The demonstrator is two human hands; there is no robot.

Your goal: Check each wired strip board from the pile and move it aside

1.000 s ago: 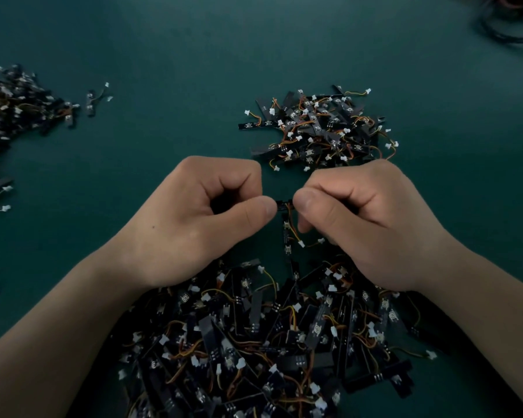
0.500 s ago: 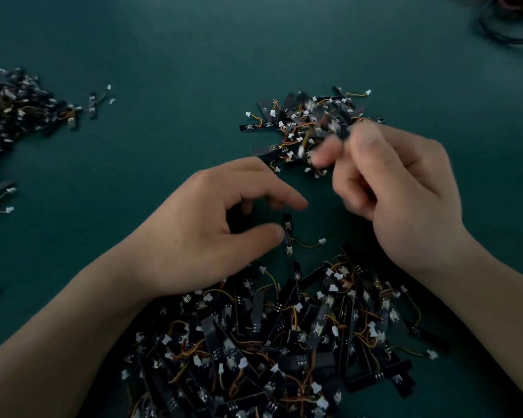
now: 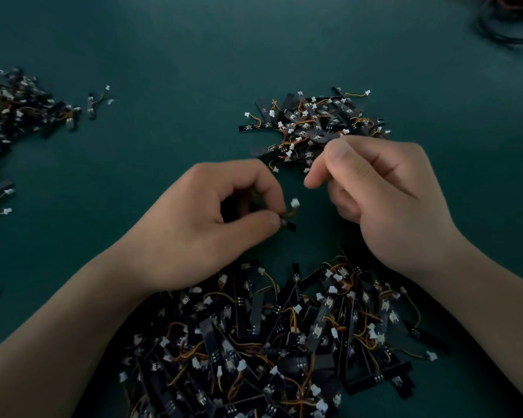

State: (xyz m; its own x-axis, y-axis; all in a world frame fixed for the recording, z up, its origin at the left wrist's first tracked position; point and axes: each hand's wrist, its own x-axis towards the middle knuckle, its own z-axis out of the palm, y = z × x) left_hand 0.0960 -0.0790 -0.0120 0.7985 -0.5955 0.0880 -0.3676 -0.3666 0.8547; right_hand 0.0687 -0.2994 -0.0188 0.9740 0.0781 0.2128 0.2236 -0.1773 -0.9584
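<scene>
A big pile of black strip boards with orange-yellow wires and white plugs lies at the near edge, under my wrists. My left hand pinches one strip board between thumb and forefinger just above the pile; its white plug sticks up. My right hand hovers to the right with fingers loosely curled and nothing in them. Beyond it lies a smaller heap of boards, partly hidden by my right fingers.
A third heap of boards spreads along the left edge, with a stray board beside it. Dark coiled cables lie at the far right corner. The green mat covers the table.
My right hand carried a board to the far heap, let it go and has drawn back toward me. My left hand picked up the board that lay by its thumb.
</scene>
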